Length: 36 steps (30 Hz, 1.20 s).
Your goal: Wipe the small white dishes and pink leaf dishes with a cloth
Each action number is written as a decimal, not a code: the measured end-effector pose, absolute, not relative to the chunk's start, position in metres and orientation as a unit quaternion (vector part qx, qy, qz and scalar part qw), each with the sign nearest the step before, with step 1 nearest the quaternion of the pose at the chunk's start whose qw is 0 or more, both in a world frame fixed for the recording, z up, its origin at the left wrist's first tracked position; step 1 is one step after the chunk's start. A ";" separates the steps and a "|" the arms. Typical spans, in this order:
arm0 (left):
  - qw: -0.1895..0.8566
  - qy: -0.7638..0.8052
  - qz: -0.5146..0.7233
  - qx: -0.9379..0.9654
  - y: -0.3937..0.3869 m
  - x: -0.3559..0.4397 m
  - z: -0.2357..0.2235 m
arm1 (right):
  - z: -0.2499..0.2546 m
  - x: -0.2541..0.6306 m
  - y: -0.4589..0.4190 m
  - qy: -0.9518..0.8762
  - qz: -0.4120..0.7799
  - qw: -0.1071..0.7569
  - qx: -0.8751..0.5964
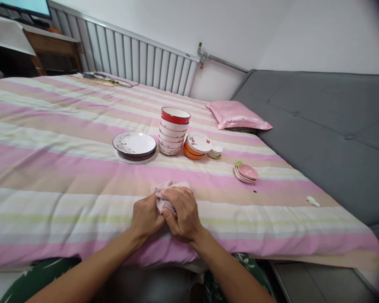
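Both hands meet at the near side of the bed around a crumpled pale pink cloth [164,204]. My left hand [145,215] is closed on the cloth's left side. From the right, my right hand [185,212] curls over the top of it. Whether something lies inside the cloth cannot be seen. Beyond the hands stand a stack of dark-rimmed plates [135,143], a tall stack of bowls [174,126] with a red-banded one on top, and orange bowls [193,154] under a flower-patterned dish [198,143].
Small white dishes [216,150] and stacked pink dishes [246,171] sit to the right. A white scrap [312,201] lies near the grey headboard [318,118]. Farther back are a pink pillow [238,114], cables [105,79] and a radiator [129,50].
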<state>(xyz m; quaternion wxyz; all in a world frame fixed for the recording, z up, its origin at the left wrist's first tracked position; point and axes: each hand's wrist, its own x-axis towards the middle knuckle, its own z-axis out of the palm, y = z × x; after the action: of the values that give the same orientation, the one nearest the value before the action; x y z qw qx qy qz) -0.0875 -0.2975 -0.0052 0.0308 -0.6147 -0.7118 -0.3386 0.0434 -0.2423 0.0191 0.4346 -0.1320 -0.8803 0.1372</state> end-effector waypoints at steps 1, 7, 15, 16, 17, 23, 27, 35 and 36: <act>0.025 -0.713 -0.341 -0.612 -0.297 -0.087 -0.004 | 0.018 0.043 -0.240 -0.880 0.139 0.433 -0.137; -0.014 -0.728 -0.332 -0.600 -0.296 -0.085 0.001 | 0.014 0.043 -0.233 -0.860 0.202 0.426 -0.193; -0.061 -0.729 -0.348 -0.587 -0.297 -0.084 0.007 | 0.003 0.044 -0.222 -0.776 0.318 0.442 -0.317; -0.065 -0.728 -0.351 -0.586 -0.297 -0.085 0.007 | 0.000 0.044 -0.219 -0.767 0.328 0.436 -0.337; -0.068 -0.727 -0.354 -0.585 -0.298 -0.085 0.007 | -0.004 0.044 -0.216 -0.758 0.335 0.431 -0.358; -0.064 -0.722 -0.356 -0.589 -0.298 -0.086 0.005 | -0.011 0.045 -0.212 -0.720 0.375 0.436 -0.388; -0.029 -0.716 -0.350 -0.603 -0.299 -0.085 0.003 | 0.002 0.047 -0.221 -0.767 0.341 0.451 -0.304; 0.074 -0.681 -0.356 -0.636 -0.299 -0.087 -0.007 | 0.012 0.046 -0.236 -0.872 0.165 0.436 -0.151; 0.078 -0.678 -0.360 -0.636 -0.299 -0.087 -0.008 | 0.011 0.046 -0.237 -0.875 0.153 0.437 -0.142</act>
<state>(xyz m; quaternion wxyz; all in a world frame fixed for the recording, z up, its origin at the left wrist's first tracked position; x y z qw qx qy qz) -0.0870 -0.2993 -0.0080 0.0776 -0.6364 -0.6776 -0.3603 0.0455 -0.2369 0.0113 0.4370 -0.1425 -0.8748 0.1534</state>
